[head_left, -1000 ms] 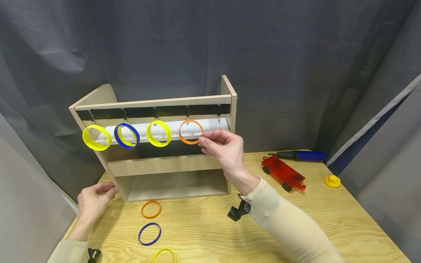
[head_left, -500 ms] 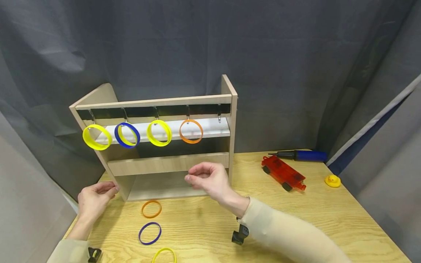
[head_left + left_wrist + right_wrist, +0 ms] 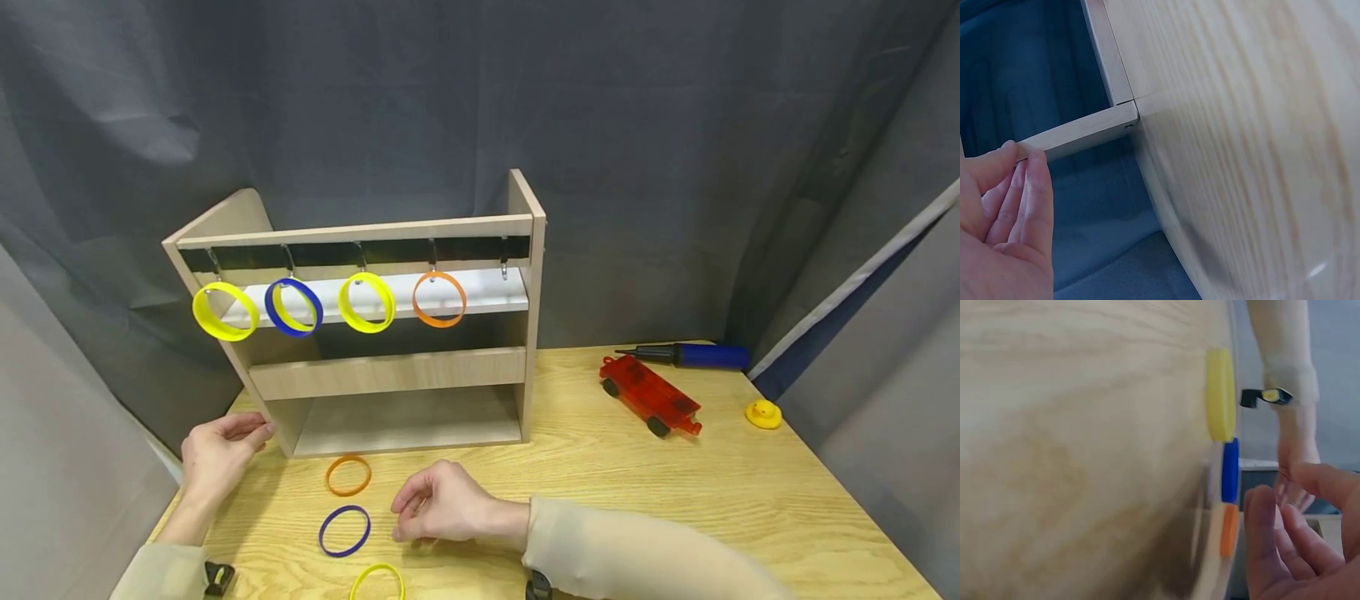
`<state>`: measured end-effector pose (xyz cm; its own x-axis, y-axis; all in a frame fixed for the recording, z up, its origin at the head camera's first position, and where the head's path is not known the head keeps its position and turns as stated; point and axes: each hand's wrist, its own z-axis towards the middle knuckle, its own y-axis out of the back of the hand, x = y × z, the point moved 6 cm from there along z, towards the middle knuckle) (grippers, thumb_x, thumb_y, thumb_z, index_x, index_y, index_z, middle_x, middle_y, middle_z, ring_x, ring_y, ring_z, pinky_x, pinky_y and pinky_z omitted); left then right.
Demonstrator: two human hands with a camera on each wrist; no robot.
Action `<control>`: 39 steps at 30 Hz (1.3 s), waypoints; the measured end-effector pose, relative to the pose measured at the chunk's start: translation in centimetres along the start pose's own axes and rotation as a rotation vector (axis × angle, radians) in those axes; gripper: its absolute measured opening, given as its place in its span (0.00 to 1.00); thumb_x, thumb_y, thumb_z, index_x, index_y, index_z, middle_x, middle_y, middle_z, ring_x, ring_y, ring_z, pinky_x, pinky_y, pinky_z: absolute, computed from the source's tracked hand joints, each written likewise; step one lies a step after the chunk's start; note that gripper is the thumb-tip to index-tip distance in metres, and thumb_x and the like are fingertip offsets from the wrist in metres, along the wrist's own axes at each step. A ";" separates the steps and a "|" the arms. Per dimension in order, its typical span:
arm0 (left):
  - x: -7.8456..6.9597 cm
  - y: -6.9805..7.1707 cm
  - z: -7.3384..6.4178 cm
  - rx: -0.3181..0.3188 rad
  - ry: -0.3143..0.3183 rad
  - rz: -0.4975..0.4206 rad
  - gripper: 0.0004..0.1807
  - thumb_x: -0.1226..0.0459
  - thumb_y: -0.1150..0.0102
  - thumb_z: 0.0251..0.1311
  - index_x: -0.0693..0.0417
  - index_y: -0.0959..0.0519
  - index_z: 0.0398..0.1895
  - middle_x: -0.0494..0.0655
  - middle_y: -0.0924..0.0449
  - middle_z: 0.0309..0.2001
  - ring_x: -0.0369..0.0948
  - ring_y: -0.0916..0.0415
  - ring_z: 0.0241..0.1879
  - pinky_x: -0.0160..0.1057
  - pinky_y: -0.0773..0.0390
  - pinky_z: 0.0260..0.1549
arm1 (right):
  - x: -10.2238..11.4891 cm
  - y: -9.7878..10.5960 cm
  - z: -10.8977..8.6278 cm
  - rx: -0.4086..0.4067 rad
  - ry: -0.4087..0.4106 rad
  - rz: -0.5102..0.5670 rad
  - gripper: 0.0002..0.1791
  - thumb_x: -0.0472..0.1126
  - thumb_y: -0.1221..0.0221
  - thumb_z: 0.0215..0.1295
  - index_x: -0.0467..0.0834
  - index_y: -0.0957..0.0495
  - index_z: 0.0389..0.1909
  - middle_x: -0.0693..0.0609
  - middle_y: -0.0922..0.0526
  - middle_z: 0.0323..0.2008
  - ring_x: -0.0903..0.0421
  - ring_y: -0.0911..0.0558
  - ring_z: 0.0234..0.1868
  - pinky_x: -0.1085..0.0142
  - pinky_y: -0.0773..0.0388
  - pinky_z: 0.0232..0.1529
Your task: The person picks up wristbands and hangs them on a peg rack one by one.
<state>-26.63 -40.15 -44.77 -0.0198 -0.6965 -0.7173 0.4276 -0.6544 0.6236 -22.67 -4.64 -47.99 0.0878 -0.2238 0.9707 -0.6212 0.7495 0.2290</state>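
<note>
My left hand pinches the front edge of the wooden shelf's side panel between thumb and fingers. My right hand is over the table with fingers loosely bent and nothing between them. Just left of its fingertips lies a blue wristband. An orange wristband lies behind that one, and a yellow wristband in front, partly cut off by the frame. From the hooks of the shelf hang a yellow wristband, a blue one with yellow inside, another yellow wristband and a thin orange wristband.
The rightmost hook has no wristband on it. Right of the shelf are a red toy wagon, a blue and black hand pump and a yellow rubber duck. Grey curtains close off the back and sides.
My right hand has let go of the thin orange wristband, which hangs on its hook, and has come down and left to beside the loose wristbands. My left hand stays on the shelf's side.
</note>
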 end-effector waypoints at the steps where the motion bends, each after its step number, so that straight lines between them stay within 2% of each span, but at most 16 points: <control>1: 0.0 0.0 0.0 -0.001 0.001 0.002 0.15 0.60 0.23 0.70 0.61 0.07 0.53 0.59 0.04 0.46 0.15 0.17 0.26 0.25 0.18 0.26 | -0.2 -0.4 -0.1 0.012 -0.012 -0.009 0.11 0.29 0.20 0.57 0.34 0.08 0.40 0.51 0.06 0.29 0.62 0.15 0.22 0.69 0.13 0.24; 9: -0.1 0.0 0.0 -0.001 -0.006 0.000 0.15 0.61 0.23 0.70 0.62 0.08 0.54 0.61 0.04 0.47 0.13 0.18 0.26 0.24 0.17 0.26 | -1.0 -2.4 0.0 0.094 -0.046 -0.082 0.09 0.29 0.18 0.56 0.36 0.08 0.36 0.55 0.09 0.23 0.62 0.18 0.18 0.72 0.18 0.18; 14: 0.0 0.0 0.0 0.002 -0.004 0.001 0.16 0.60 0.23 0.71 0.61 0.08 0.54 0.60 0.04 0.48 0.12 0.18 0.26 0.24 0.17 0.26 | -1.3 -3.0 0.5 0.090 -0.059 -0.135 0.08 0.28 0.18 0.55 0.39 0.08 0.30 0.56 0.10 0.20 0.63 0.19 0.15 0.69 0.16 0.18; 21: 0.3 -0.1 0.0 0.018 0.011 0.001 0.16 0.60 0.23 0.71 0.61 0.08 0.55 0.59 0.04 0.49 0.13 0.17 0.27 0.24 0.17 0.27 | -1.4 -3.5 1.0 0.082 -0.041 -0.211 0.11 0.29 0.18 0.55 0.44 0.09 0.21 0.58 0.12 0.15 0.67 0.21 0.12 0.70 0.17 0.17; 29: 0.4 -0.1 0.0 0.007 0.012 0.001 0.16 0.60 0.23 0.71 0.61 0.08 0.55 0.59 0.04 0.48 0.15 0.16 0.26 0.24 0.16 0.27 | -0.9 -4.0 1.1 0.094 0.054 -0.420 0.10 0.35 0.20 0.59 0.49 0.07 0.21 0.62 0.13 0.14 0.75 0.25 0.10 0.76 0.18 0.20; 33: 0.4 -0.2 0.0 -0.004 0.006 -0.011 0.15 0.62 0.23 0.70 0.62 0.08 0.54 0.60 0.04 0.46 0.15 0.17 0.26 0.24 0.16 0.26 | -0.7 -4.1 1.1 0.100 0.073 -0.488 0.10 0.36 0.21 0.60 0.51 0.07 0.22 0.62 0.13 0.14 0.76 0.26 0.10 0.78 0.18 0.25; 36: 0.3 -0.2 0.0 -0.007 0.005 -0.022 0.15 0.62 0.23 0.70 0.63 0.08 0.54 0.60 0.04 0.46 0.14 0.17 0.26 0.24 0.16 0.26 | -0.4 -4.1 1.0 0.108 0.075 -0.513 0.10 0.36 0.22 0.61 0.51 0.07 0.23 0.62 0.13 0.15 0.76 0.26 0.10 0.78 0.18 0.25; 39: 0.3 -0.2 0.0 -0.009 0.009 -0.029 0.15 0.63 0.23 0.70 0.63 0.08 0.54 0.60 0.04 0.45 0.15 0.17 0.26 0.24 0.16 0.26 | -0.2 -3.9 0.9 0.120 0.063 -0.470 0.11 0.33 0.23 0.62 0.50 0.08 0.23 0.61 0.13 0.15 0.74 0.24 0.10 0.76 0.17 0.22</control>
<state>-26.76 -40.27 -45.11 -0.0240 -0.6743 -0.7380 0.4347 -0.6718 0.5997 -20.99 -8.12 -49.19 0.4252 -0.4795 0.7677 -0.5879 0.4986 0.6370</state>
